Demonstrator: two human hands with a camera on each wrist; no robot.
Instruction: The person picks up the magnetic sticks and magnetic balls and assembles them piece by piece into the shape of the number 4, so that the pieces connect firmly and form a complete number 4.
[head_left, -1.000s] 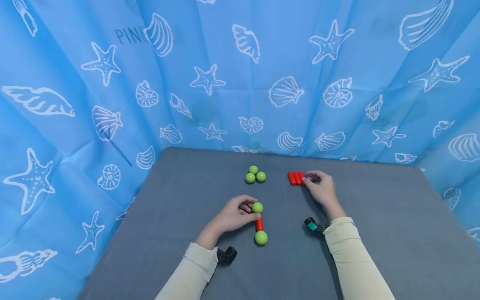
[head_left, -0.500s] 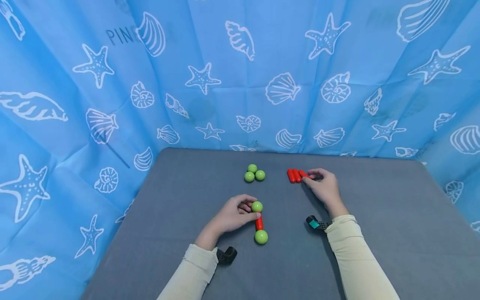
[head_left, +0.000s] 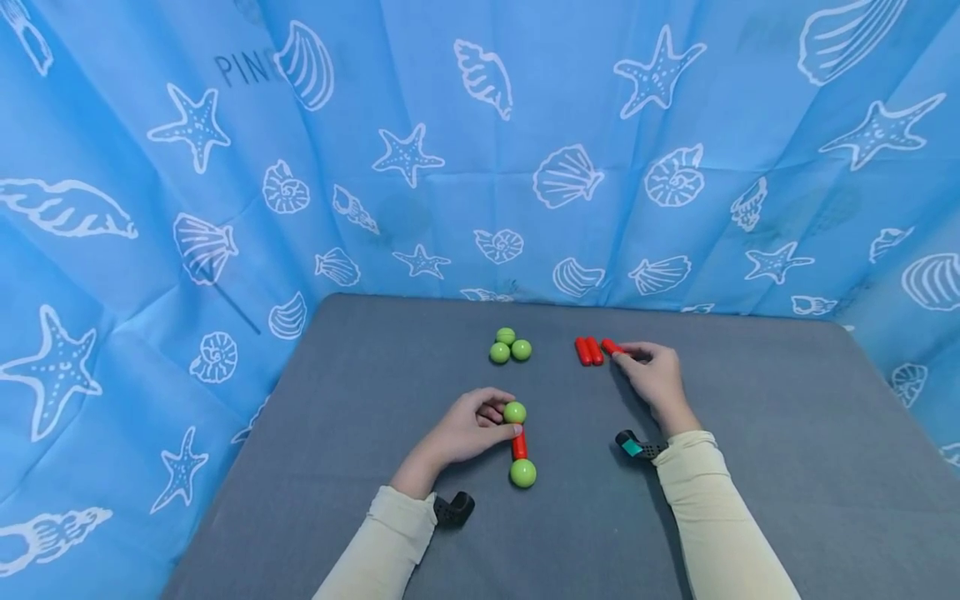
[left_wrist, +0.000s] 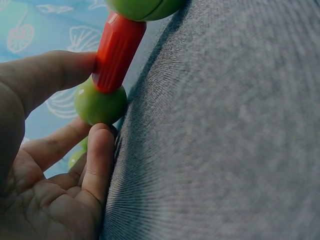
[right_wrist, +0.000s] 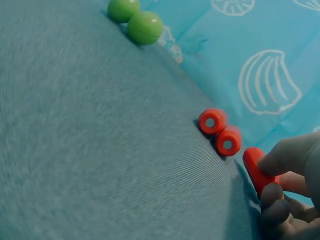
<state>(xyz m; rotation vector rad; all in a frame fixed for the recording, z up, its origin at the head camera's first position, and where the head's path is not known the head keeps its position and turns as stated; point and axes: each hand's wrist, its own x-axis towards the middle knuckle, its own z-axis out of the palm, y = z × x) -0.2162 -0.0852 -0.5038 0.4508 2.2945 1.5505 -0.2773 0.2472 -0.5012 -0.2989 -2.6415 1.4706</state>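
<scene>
My left hand (head_left: 474, 429) holds a row of two green balls with a red rod (head_left: 519, 447) between them. Its thumb presses the rod, and its fingers reach the far ball (head_left: 515, 412); the near ball (head_left: 522, 473) lies beyond its grasp. In the left wrist view that rod (left_wrist: 120, 50) is ribbed and meets a ball at each end. At the back right, my right hand (head_left: 654, 377) pinches another red rod (right_wrist: 256, 167) between thumb and fingers, tilted, its lower part covered by them. Just left of it, two red rods (head_left: 588, 351) lie side by side.
Three green balls (head_left: 521, 350) sit clustered at the back of the grey cloth-covered table (head_left: 420, 358). Grey round discs show in the ends of the two lying rods (right_wrist: 228, 144). A blue curtain (head_left: 450, 208) with white shell prints hangs behind the table's back edge.
My right hand has drawn one red rod off the row to the right and turned it aslant, apart from the other two. The left hand keeps its hold in place.
</scene>
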